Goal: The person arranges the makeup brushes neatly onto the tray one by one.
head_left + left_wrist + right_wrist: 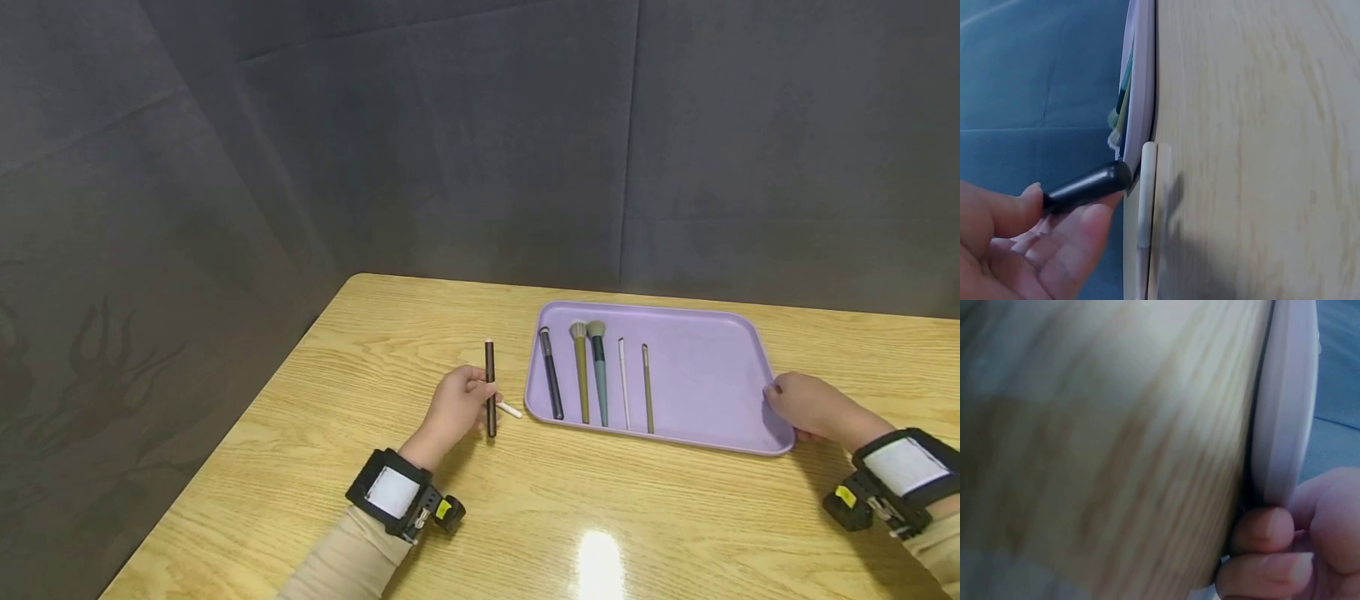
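My left hand pinches a slim dark-handled makeup brush between thumb and fingers, pale tip pointing away from me. In the left wrist view, its rounded black handle end faces the camera. A white-handled brush lies on the table beside that hand, partly hidden behind the fingers in the head view. At the lower right corner of a lilac tray, my right hand grips the rim. Fingertips curl at the tray's edge in the right wrist view.
On the tray's left half several makeup brushes lie side by side: a black one, an olive one, a blue-green one, a thin white one and a thin brown one. A dark curtain hangs behind the wooden table.
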The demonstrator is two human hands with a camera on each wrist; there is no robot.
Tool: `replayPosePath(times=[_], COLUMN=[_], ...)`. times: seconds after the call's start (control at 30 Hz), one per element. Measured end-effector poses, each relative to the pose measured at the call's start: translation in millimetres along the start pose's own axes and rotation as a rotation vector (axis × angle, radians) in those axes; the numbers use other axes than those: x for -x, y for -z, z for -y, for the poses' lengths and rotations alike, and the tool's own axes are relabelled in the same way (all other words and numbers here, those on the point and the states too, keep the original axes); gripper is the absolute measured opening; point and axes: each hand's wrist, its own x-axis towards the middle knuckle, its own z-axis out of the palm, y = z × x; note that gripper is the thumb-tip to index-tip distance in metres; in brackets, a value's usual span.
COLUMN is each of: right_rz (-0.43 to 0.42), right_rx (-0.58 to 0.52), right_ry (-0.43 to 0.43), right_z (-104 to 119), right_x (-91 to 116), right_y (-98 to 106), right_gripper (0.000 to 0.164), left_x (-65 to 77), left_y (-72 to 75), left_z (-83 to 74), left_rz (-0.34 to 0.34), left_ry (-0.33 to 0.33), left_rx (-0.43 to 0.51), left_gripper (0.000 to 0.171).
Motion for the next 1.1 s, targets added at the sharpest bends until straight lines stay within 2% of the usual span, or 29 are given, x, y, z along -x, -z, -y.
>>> replayPosePath(times=[0.5, 0.83, 1.1], right_rz=[0.001, -0.01, -0.024], right_rx=[0.004, 0.01, 0.001], right_ry=[-0.016, -0.009, -0.002], right_z=[2, 3, 4], right_x=[5, 6, 6], right_y=[0, 0, 1], right_gripper=[0.032, 0.033, 0.034], left_x=[-3.0, -5.1, -9.4], left_y=[-17.1, -29.9, -43.1], left_z=[-6.5, -15.0, -19.8], left_rz=[0.017, 0.048, 0.071], left_ry=[-0.048, -0.043, -0.082], left_rx=[-0.007, -0.018, -0.014], left_gripper=[0.018, 0.019, 0.016])
